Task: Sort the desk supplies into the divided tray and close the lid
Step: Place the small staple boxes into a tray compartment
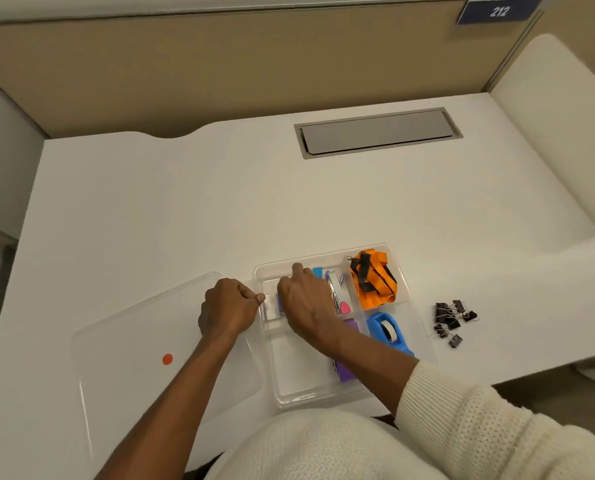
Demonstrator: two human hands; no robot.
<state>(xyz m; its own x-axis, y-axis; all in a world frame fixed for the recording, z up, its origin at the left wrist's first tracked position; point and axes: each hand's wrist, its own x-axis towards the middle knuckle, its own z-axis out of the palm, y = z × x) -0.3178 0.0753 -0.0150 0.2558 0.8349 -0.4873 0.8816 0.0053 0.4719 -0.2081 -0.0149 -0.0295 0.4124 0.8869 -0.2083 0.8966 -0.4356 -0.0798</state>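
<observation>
A clear divided tray (323,396) lies on the white desk near the front edge. An orange lanyard (374,278) fills its far right compartment and a blue tape dispenser (386,329) sits in the one below. Purple items (345,370) and a pink-tipped item (344,308) lie in the middle. My right hand (306,303) reaches into the far left compartment, fingers curled over small items I cannot make out. My left hand (228,308) is closed at the tray's left rim, thumb touching it. The clear lid (133,348) lies flat to the left.
Several black binder clips (452,320) lie loose on the desk right of the tray. A grey cable hatch (379,131) is set into the desk further back. A beige partition stands behind, and a white rounded chair back (559,133) stands at the right.
</observation>
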